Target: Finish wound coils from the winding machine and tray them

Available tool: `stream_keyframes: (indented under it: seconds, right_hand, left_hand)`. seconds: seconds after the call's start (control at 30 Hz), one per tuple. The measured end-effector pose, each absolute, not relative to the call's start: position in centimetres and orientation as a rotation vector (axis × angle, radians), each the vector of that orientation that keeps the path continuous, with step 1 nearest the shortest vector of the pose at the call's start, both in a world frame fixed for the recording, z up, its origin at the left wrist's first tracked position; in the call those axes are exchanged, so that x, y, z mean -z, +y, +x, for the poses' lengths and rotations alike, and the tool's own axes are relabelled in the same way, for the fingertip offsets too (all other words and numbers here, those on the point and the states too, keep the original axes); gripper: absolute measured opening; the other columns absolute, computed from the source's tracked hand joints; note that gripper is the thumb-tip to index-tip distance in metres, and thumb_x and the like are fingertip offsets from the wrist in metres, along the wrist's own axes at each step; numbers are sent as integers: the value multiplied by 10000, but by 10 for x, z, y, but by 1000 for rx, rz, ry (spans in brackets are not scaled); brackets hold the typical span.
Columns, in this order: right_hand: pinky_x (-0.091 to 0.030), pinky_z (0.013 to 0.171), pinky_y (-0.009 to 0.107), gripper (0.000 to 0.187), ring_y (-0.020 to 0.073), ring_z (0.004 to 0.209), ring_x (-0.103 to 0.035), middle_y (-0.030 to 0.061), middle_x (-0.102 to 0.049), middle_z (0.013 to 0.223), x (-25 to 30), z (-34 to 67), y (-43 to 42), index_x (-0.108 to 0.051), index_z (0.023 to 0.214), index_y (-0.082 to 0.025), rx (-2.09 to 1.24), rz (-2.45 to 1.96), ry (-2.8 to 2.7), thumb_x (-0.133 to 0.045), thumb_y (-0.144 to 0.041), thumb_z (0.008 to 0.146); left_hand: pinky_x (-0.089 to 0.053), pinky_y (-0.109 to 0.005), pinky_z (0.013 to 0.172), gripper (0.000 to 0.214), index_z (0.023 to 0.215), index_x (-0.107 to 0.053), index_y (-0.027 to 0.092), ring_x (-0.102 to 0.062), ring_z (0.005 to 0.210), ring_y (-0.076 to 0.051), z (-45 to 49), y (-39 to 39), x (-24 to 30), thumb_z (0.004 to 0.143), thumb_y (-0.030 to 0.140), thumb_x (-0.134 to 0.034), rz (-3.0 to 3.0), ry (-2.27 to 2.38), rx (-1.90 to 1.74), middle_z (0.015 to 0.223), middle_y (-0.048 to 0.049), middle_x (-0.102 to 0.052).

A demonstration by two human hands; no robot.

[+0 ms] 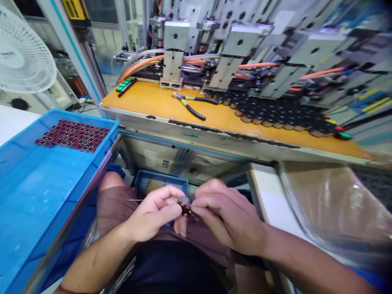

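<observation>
Both hands meet over my lap, low in the middle of the view. My left hand (154,212) is closed, its thumb and fingers pinching a small round dark part with copper-coloured windings (185,207). My right hand (225,212) is closed too and grips the same part from the right. A thin wire sticks out to the left of my left hand. The part is largely hidden by the fingertips.
A large blue tray (45,196) at the left holds a patch of several similar small parts (73,134). Ahead stands an orange-topped bench (159,102) with pliers (191,104), rows of dark parts (275,114) and machine heads. A small blue bin (153,181) sits below. A white fan (21,53) is at the far left.
</observation>
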State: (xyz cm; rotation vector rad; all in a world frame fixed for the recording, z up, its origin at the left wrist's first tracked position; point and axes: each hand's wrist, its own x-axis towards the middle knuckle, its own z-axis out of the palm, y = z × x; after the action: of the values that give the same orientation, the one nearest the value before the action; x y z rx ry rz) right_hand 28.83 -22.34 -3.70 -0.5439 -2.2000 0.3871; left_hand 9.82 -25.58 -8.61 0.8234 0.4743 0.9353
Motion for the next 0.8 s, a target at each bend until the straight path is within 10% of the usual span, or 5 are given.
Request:
stream_keyframes:
  seconds: [0.2,0.33,0.5,0.8]
  right_hand:
    - [-471,633,211,122,107,706,-564,16,-601,771,38,285,-225,-569,851,-171,-552,-783,-2034,-524,-95,935]
    - [-471,641,220,114,109,714,-560,20,-588,764,37,283,-221,-566,848,-165,-709,-687,-1979,-527,-114,943]
    - [-473,650,239,93,119,710,-548,21,-589,747,35,286,-215,-567,893,-169,-724,-485,-2020,-514,-112,945]
    - [-454,643,187,142,84,698,-563,17,-612,749,38,287,-220,-587,803,-149,-707,-726,-1935,-561,-92,930]
  left_hand:
    - [-583,-235,739,258,992,-612,225,-727,866,-140,100,-256,81,799,109,-740,907,531,-1264,1102,-17,-691]
    - [-538,-331,941,238,939,-599,237,-671,1103,-197,101,-253,75,786,235,-782,771,448,-1327,1111,-4,-702]
    - [-535,-277,684,445,936,-634,129,-686,732,-177,101,-248,76,855,566,-624,764,503,-924,799,-81,-704]
    - [-578,-218,675,232,1021,-593,221,-724,746,-118,104,-252,79,846,102,-689,1020,633,-1235,940,-4,-705]
